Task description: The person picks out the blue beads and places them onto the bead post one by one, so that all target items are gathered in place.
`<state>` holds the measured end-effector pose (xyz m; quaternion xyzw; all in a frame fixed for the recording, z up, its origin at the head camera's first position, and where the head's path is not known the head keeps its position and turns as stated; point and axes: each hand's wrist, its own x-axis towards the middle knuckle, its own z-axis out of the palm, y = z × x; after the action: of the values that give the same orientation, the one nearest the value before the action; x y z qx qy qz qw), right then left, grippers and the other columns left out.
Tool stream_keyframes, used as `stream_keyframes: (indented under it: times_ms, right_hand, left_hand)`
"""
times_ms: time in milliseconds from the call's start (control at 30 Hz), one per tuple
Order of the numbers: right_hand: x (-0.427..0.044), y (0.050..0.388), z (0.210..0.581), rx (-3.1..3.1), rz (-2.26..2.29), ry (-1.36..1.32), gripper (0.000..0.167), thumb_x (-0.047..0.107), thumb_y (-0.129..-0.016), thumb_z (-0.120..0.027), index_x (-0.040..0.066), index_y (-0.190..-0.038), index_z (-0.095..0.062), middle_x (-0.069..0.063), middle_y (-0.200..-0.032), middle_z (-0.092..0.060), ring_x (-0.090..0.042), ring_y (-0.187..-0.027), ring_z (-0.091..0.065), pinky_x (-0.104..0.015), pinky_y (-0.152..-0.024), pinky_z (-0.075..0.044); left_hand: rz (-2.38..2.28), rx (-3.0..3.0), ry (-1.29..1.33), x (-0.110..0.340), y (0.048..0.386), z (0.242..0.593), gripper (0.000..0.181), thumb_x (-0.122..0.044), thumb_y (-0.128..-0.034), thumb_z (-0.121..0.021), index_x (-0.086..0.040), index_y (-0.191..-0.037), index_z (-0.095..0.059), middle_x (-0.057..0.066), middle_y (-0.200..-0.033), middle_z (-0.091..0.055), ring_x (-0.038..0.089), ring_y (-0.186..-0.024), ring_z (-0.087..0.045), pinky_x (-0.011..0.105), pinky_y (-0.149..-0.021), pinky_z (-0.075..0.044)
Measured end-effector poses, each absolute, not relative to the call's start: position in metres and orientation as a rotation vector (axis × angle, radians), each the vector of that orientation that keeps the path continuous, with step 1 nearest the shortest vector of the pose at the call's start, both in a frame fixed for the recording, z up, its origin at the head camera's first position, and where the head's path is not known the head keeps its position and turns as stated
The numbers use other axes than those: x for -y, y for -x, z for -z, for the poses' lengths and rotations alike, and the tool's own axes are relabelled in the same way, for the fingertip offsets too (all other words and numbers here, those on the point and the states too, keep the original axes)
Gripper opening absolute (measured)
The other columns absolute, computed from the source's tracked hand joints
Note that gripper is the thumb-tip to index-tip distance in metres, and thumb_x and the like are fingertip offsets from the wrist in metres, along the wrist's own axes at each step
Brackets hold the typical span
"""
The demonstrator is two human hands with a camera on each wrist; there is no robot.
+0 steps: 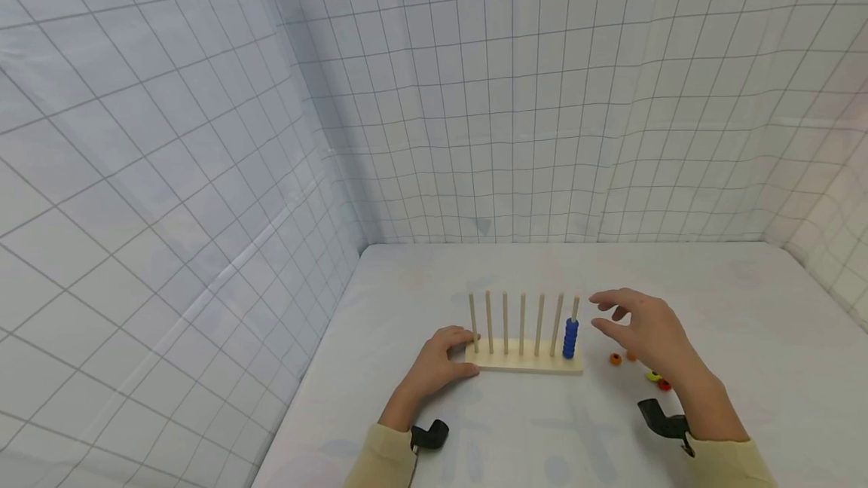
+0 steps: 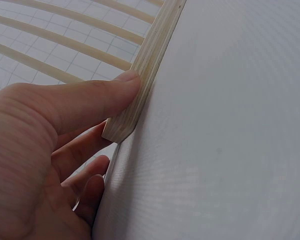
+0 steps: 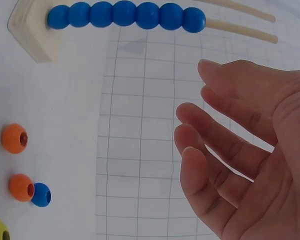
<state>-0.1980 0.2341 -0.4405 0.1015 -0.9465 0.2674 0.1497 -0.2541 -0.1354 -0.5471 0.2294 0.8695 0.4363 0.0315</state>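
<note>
A wooden peg stand (image 1: 522,364) with several upright pegs stands on the table in the head view. Several blue beads (image 1: 570,339) are stacked on its rightmost peg, whose top stays bare. My left hand (image 1: 437,360) grips the left end of the base; in the left wrist view the thumb (image 2: 110,95) presses along its edge. Just right of the beaded peg, my right hand (image 1: 647,326) hovers with relaxed, parted fingers and nothing between them. Below it lie loose beads: two orange (image 3: 14,138), one blue (image 3: 42,195), one yellow (image 1: 653,376) and one red (image 1: 664,384).
The white table (image 1: 407,277) meets a grid-patterned cloth wall (image 1: 542,134) at the back. Similar grid cloth (image 1: 169,209) hangs along the left side. Black wrist camera mounts (image 1: 664,420) sit at both cuffs.
</note>
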Motion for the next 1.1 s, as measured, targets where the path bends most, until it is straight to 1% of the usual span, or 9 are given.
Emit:
stream_keyframes:
  times_ms: [133,300,533,700,767,933,1100]
  right_hand:
    - [-0.245,0.199,0.442,2.705,-0.773,-0.293,0.037,0.019,-0.087,-0.081,0.013,-0.122,-0.071,-0.003,-0.106,-0.071,-0.024,-0.092,-0.063,-0.036,-0.067,-0.05]
    - [-0.258,0.199,0.451,2.685,-0.731,-0.285,0.037,0.017,-0.085,-0.082,0.012,-0.121,-0.072,-0.006,-0.105,-0.072,-0.025,-0.091,-0.064,-0.039,-0.07,-0.051]
    - [-0.27,0.203,0.466,2.716,-0.715,-0.209,0.039,0.019,-0.085,-0.083,0.012,-0.121,-0.071,-0.009,-0.107,-0.071,-0.028,-0.094,-0.063,-0.042,-0.071,-0.051]
    - [-0.278,0.207,0.475,2.71,-0.711,-0.196,0.038,0.018,-0.085,-0.082,0.011,-0.12,-0.071,-0.01,-0.106,-0.071,-0.03,-0.095,-0.062,-0.045,-0.071,-0.051]
    - [-0.281,0.208,0.479,2.709,-0.72,-0.192,0.037,0.017,-0.085,-0.082,0.011,-0.12,-0.071,-0.011,-0.106,-0.071,-0.032,-0.095,-0.062,-0.047,-0.072,-0.052]
    - [-0.288,0.21,0.488,2.741,-0.751,-0.167,0.036,0.017,-0.087,-0.08,0.01,-0.121,-0.07,-0.013,-0.107,-0.07,-0.035,-0.098,-0.061,-0.055,-0.076,-0.052]
    - [-0.293,0.21,0.491,2.773,-0.763,-0.134,0.036,0.018,-0.088,-0.079,0.01,-0.122,-0.07,-0.014,-0.108,-0.069,-0.036,-0.099,-0.06,-0.055,-0.077,-0.051]
  left_hand:
    - [-1.351,-2.68,-0.71,0.135,0.254,0.547,0.056,-0.031,-0.0795,-0.087,-0.014,-0.13,-0.069,0.009,-0.141,-0.056,0.031,-0.134,-0.046,0.053,-0.11,-0.036]
    - [-1.346,-2.671,-0.701,0.136,0.254,0.55,0.056,-0.031,-0.0792,-0.087,-0.015,-0.13,-0.069,0.009,-0.141,-0.055,0.031,-0.134,-0.046,0.054,-0.11,-0.036]
    - [-1.326,-2.695,-0.734,0.135,0.252,0.55,0.055,-0.032,-0.0802,-0.086,-0.015,-0.129,-0.069,0.009,-0.141,-0.056,0.032,-0.133,-0.047,0.055,-0.109,-0.037]
    - [-1.334,-2.692,-0.729,0.135,0.253,0.55,0.055,-0.033,-0.0798,-0.086,-0.015,-0.129,-0.069,0.008,-0.141,-0.056,0.031,-0.134,-0.047,0.054,-0.11,-0.037]
    - [-1.338,-2.685,-0.717,0.135,0.253,0.549,0.056,-0.033,-0.0798,-0.086,-0.016,-0.13,-0.069,0.007,-0.14,-0.056,0.029,-0.134,-0.047,0.052,-0.111,-0.036]
    - [-1.333,-2.681,-0.697,0.135,0.252,0.548,0.056,-0.032,-0.08,-0.086,-0.015,-0.13,-0.068,0.008,-0.141,-0.055,0.029,-0.134,-0.046,0.052,-0.111,-0.036]
    - [-1.338,-2.688,-0.706,0.135,0.252,0.548,0.056,-0.032,-0.0803,-0.086,-0.014,-0.13,-0.068,0.008,-0.141,-0.055,0.03,-0.134,-0.047,0.053,-0.11,-0.037]
